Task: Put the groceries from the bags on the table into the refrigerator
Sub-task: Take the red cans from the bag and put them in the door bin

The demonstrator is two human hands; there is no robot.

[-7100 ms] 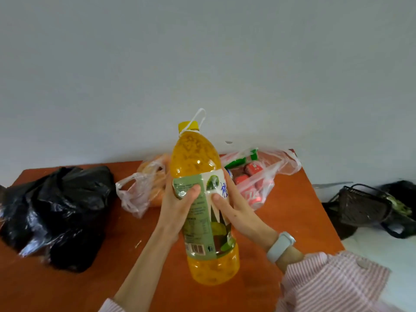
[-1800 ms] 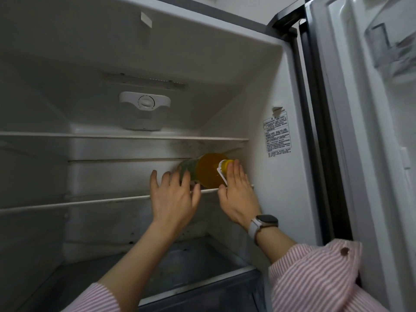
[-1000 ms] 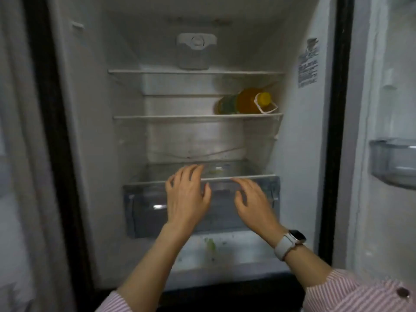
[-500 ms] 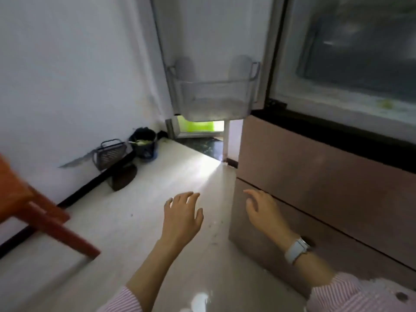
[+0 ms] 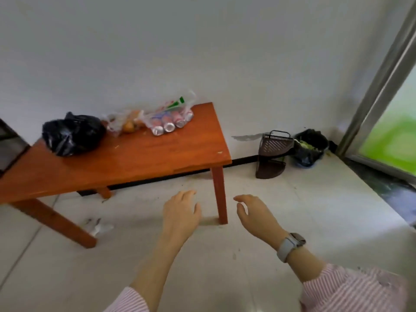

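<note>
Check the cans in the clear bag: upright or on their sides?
On their sides. The cans lie in the clear bag, round ends facing the camera.

No legible text, print on cans [image 5: 171,122] far on table [image 5: 135,163] too blurred to read

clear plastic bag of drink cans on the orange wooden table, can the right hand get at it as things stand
Probably not yet: the right hand hangs empty over the floor, short of the table. Nothing blocks the clear plastic bag of drink cans from this side.
</note>
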